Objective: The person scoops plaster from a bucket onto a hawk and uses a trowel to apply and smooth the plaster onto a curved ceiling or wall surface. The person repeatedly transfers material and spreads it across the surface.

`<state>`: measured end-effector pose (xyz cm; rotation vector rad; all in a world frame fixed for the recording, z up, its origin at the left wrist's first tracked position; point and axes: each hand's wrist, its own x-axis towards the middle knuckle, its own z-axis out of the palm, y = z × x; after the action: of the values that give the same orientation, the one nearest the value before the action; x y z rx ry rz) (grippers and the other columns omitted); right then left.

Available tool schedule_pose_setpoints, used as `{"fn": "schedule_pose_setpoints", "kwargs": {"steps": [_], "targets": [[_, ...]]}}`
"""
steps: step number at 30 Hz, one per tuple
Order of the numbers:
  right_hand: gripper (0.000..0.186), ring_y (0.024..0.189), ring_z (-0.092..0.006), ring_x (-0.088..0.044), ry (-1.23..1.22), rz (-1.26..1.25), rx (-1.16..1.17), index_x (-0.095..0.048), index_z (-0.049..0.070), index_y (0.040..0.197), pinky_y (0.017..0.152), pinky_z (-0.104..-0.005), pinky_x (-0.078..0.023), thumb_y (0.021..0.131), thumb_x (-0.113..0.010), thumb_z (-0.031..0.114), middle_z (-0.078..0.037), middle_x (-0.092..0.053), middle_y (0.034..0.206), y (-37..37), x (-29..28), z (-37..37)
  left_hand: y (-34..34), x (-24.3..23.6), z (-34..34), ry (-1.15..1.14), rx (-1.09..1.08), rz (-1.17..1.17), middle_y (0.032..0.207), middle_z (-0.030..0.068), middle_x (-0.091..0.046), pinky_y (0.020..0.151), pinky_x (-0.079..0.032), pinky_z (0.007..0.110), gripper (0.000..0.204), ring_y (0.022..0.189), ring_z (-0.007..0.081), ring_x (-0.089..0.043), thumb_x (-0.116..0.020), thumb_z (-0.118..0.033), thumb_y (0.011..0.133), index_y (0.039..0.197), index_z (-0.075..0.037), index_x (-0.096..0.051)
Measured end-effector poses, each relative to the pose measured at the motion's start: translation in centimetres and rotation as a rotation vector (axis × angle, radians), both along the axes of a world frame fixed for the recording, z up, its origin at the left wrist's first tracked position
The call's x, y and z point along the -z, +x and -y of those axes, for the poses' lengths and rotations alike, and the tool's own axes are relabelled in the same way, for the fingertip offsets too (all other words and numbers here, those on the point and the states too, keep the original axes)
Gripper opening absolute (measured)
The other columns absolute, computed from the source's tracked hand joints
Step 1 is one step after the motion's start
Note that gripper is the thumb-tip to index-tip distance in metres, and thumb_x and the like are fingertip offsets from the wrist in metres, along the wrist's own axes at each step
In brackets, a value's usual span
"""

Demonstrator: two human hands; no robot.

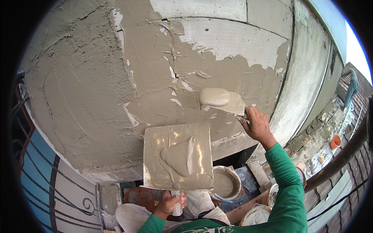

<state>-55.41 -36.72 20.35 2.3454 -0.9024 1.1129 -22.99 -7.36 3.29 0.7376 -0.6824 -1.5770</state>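
Observation:
My left hand is wrapped round the handle of a square plasterer's hawk, held level below the wall. A mound of wet grey mortar lies spread on its board. In my right hand is a trowel, its handle gripped and its blade pointing left. A thick blob of mortar sits on the blade's far end, in front of the wall. Whether the blade touches the wall I cannot tell. Smooth grey mortar coats much of the wall, while pale blocks show bare at the top.
A bucket of mortar stands below the hawk, with more buckets near my right forearm. Twisted iron railing runs along the left. At the right are a dark pipe, roof tiles, an orange bucket and another person.

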Motion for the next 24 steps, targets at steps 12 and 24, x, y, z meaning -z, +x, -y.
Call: {"fn": "schedule_pose_setpoints", "kwargs": {"steps": [12, 24], "targets": [[0.04, 0.091, -0.0448, -0.069, 0.039, -0.134, 0.07, -0.059, 0.006, 0.113, 0.077, -0.0549, -0.052, 0.109, -0.057, 0.045, -0.02, -0.071, 0.094, 3.6, -16.6, 5.2, 1.5, -0.3, -0.8, 0.032, -0.082, 0.023, 0.097, 0.0064, -0.054, 0.061, -0.05, 0.037, 0.031, 0.084, 0.0179, -0.055, -0.064, 0.005, 0.086, 0.115, -0.004, -0.056], [0.042, 0.083, -0.0446, -0.07, -0.148, -0.06, 0.079, -0.066, 0.002, 0.125, 0.078, -0.052, -0.053, 0.11, -0.058, 0.04, -0.024, -0.073, 0.092, 5.1, -30.1, 7.1, 4.5, 5.6, 0.8, -0.027, -0.05, -0.007, 0.092, 0.0097, -0.061, 0.06, -0.053, 0.038, 0.015, 0.076, 0.0194, -0.06, -0.064, -0.003, 0.09, 0.105, -0.002, -0.062]]}}
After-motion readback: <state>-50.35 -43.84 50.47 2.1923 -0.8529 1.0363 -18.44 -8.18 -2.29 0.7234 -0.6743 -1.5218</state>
